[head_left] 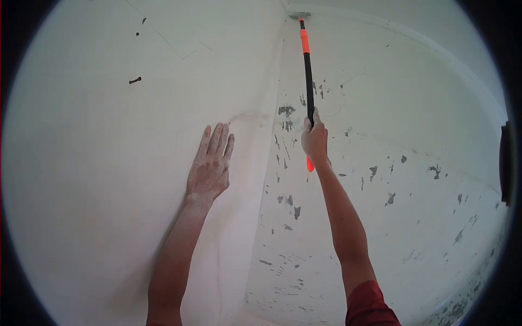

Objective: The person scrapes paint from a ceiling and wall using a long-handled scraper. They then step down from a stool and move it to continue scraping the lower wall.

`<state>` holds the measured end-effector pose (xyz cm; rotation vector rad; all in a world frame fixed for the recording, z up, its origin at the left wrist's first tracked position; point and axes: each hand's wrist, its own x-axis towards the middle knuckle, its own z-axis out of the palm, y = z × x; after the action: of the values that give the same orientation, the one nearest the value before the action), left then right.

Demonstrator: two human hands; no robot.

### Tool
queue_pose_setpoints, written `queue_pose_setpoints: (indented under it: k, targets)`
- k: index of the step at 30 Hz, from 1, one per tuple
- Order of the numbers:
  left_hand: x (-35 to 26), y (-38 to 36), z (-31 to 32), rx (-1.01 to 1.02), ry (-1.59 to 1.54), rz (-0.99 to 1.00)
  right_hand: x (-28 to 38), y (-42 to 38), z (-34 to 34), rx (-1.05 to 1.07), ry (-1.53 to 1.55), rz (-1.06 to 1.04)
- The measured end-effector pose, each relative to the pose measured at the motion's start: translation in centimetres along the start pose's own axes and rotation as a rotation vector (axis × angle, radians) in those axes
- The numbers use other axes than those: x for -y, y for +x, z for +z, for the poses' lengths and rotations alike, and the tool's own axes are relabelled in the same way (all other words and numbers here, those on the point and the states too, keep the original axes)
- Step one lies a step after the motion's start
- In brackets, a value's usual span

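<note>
My right hand is wrapped round the lower part of a long-handled scraper with a black and orange shaft. Its orange end sticks out below the fist, and the thumb and a finger lie along the shaft. The wide, flat grey head is up by the wall corner, near the ceiling line. My left hand lies flat against the left wall, fingers stretched upward and close together, holding nothing. Pale dust coats its fingers and back.
The right wall is mottled with grey patches where the coating is gone. A dark slot-shaped hole and thin cracks mark the left wall. A dark object juts in at the far right edge. The ceiling curves across the upper right.
</note>
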<state>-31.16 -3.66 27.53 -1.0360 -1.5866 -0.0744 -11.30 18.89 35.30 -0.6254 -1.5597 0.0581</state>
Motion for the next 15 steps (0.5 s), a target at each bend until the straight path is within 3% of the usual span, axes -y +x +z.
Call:
queue_pose_setpoints:
  k: [3, 13, 15]
  targets:
    - [0.1, 0.1, -0.2, 0.002, 0.0, 0.003, -0.3, -0.1, 0.3, 0.013, -0.182, -0.003]
    - [-0.1, -0.2, 0.3, -0.013, 0.012, 0.006, -1.5, -5.5, -2.5, 0.095, -0.17, 0.064]
    - [-0.2, 0.1, 0.3, -0.018, 0.01, 0.011, -1.7, -3.6, -2.2, 0.049, -0.158, -0.031]
